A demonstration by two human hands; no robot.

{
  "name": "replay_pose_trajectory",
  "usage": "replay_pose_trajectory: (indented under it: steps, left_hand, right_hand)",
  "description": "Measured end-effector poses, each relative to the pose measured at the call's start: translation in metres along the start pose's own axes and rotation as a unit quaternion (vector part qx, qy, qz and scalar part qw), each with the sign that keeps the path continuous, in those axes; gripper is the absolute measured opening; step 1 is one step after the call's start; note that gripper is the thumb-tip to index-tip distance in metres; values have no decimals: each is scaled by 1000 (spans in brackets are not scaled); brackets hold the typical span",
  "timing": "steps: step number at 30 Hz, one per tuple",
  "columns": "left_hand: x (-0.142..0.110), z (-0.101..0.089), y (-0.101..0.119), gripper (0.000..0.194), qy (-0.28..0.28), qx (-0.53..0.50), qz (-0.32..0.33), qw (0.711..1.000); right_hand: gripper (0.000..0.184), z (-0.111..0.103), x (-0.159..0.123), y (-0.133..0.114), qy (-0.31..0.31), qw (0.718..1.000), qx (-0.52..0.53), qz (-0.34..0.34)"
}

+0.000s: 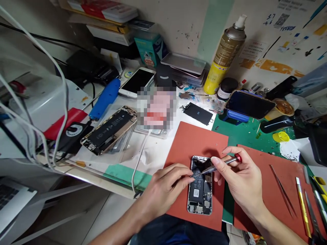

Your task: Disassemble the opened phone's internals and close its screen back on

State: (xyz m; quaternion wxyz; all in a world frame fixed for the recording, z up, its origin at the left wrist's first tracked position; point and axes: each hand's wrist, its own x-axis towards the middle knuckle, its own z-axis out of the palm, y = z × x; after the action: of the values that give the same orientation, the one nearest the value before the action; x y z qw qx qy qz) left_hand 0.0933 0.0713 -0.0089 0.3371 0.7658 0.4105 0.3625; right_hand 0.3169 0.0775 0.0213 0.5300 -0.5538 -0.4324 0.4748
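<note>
An opened phone (200,200) lies on the red mat (178,153), its black battery and inner parts exposed. My right hand (242,177) grips a small screwdriver (212,168) with a metal shaft and red end cap; it slants down left across the phone. At the phone's left edge, my left hand (168,183) is pinched, with its fingertips close to the screwdriver's tip. Whatever may be between those fingertips is too small to make out. Tweezers (282,190) lie on a second red mat, right of my right hand.
Another opened phone (109,129) and a white phone (138,81) lie to the left. A white cable (139,163) crosses the bench. Behind stand a yellow spray can (222,58) and a dark-screened phone on a blue stand (235,115). A gold-handled tool (302,204) lies at right.
</note>
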Motion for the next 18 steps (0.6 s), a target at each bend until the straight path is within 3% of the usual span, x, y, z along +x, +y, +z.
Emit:
replay_pose_trajectory:
  steps: [8, 12, 18]
  left_hand:
    - [1, -1, 1, 13, -12, -8, 0, 1000]
    - [4, -2, 4, 14, -9, 1, -4, 1000]
    - [5, -2, 5, 15, -4, -1, -11, 1000]
  right_hand:
    - [28, 0, -1, 1, -2, 1000, -20, -15]
    - [26, -4, -7, 3, 13, 994, -59, -93]
    - [33, -6, -17, 3, 8, 961, -162, -223]
